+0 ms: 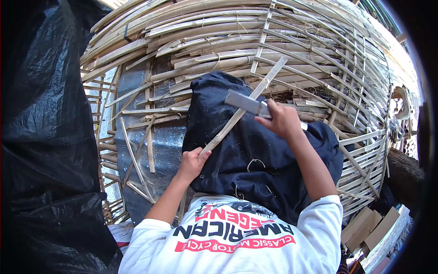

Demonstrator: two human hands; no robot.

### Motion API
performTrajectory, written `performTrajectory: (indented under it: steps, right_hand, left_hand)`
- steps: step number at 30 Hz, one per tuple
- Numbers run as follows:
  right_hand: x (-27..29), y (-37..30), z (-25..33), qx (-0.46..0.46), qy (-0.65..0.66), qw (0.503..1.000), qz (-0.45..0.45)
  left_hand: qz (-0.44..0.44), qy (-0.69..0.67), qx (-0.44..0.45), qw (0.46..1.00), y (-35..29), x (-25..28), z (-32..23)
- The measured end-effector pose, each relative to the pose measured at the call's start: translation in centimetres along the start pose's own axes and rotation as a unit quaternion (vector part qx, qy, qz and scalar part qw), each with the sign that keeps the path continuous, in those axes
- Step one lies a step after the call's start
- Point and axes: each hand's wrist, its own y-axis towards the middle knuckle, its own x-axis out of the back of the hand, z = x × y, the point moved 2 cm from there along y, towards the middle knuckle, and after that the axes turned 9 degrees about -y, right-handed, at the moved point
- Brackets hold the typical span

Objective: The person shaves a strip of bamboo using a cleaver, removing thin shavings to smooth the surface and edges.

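Observation:
My left hand (190, 164) is closed round the lower end of a long flat bamboo strip (228, 128), which slants up and away to the right. My right hand (284, 119) grips the handle of a broad-bladed knife (244, 102). Its grey metal blade lies across the strip at about the middle of its length, seemingly touching it; the cutting edge is hard to make out. Both are above a black cloth (255, 150) spread over my lap, with a few thin curled shavings (256, 160) on it.
Split bamboo lengths (200, 59) are piled ahead. A bamboo lattice (315, 55) leans over them at the right, and slatted bamboo (365, 164) stands nearer. Loose strips lie on a grey sheet (159, 137) at the left. Black plastic sheeting (45, 137) hangs far left; a cardboard box (365, 228) sits lower right.

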Motion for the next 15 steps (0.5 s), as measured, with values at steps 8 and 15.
performTrajectory:
  steps: [8,15]
  right_hand:
    - [0.9,2.1,-7.8,-0.090,0.003,0.996,0.002]
    - [-0.9,1.8,-2.1,0.161,0.003,0.981,0.103]
  left_hand:
    - [-0.014,0.018,0.001,1.000,0.5,-0.5,-1.0]
    - [-0.009,0.031,0.018,0.999,-0.1,-0.1,-0.2]
